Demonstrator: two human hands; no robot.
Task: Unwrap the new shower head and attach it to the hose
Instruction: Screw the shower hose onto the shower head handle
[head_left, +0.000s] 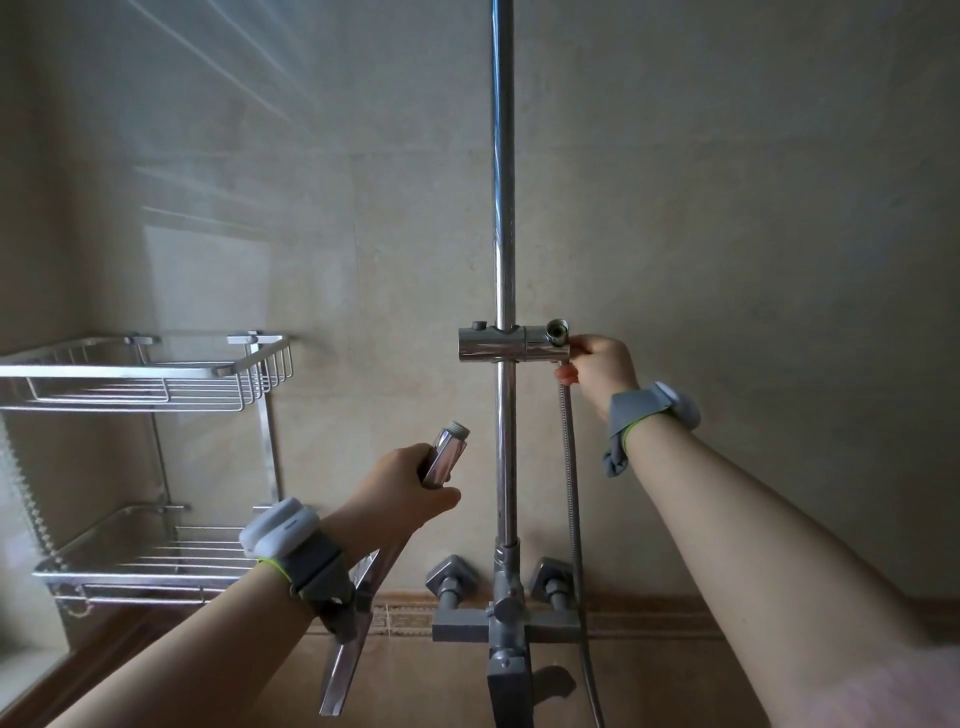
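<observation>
My left hand (410, 493) grips the chrome handle of the shower head (444, 457), its threaded end pointing up and to the right; the flat square head hangs below my wrist. My right hand (602, 364) holds the top of the metal hose (571, 467) just under its open nut (558, 330), which sits in the chrome holder (511, 351) on the vertical rail (503, 208). The threaded end and the hose nut are apart, with the rail between them.
A two-tier wire corner shelf (156, 374) is fixed to the left wall. Below, the mixer tap (506, 618) with two wall fittings sits on the tiled wall. The hose runs down past the tap on the right.
</observation>
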